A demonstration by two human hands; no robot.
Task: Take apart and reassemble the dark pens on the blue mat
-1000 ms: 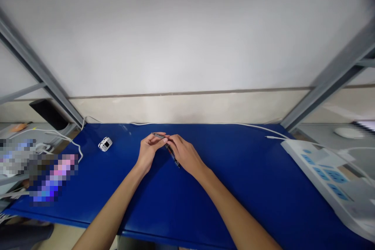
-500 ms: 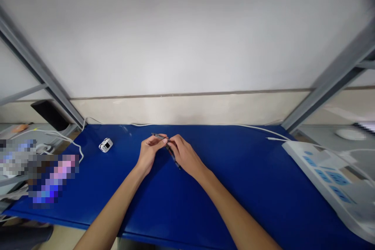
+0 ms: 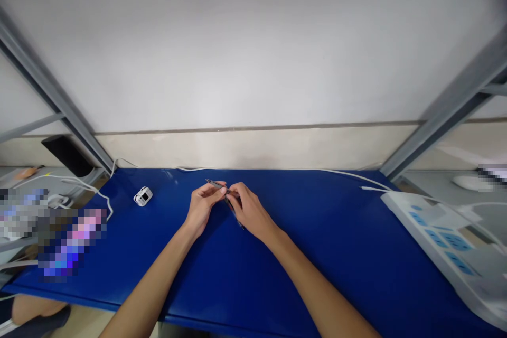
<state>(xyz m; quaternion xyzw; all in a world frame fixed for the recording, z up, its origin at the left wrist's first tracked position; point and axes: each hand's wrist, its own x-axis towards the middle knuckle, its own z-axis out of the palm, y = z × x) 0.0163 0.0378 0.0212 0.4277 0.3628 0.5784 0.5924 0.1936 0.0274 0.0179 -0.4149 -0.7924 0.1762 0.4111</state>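
Both my hands meet over the middle of a blue table top (image 3: 277, 274). My left hand (image 3: 201, 204) pinches the upper end of a thin dark pen (image 3: 217, 185), its fingers closed on it. My right hand (image 3: 250, 211) is closed round the pen's lower part, whose dark tip sticks out beneath the palm. The pen lies slanted from upper left to lower right, held a little above the blue surface.
A small white device (image 3: 143, 196) lies left of my hands. A white cable (image 3: 340, 171) runs along the table's back edge. A white power strip with blue sockets (image 3: 443, 237) sits at the right. Grey shelf posts (image 3: 59, 103) flank the table; a blurred patch is at far left.
My hands have hardly moved; the right fingers have shifted slightly up along the pen. A person's leg has come into view at the bottom left corner.
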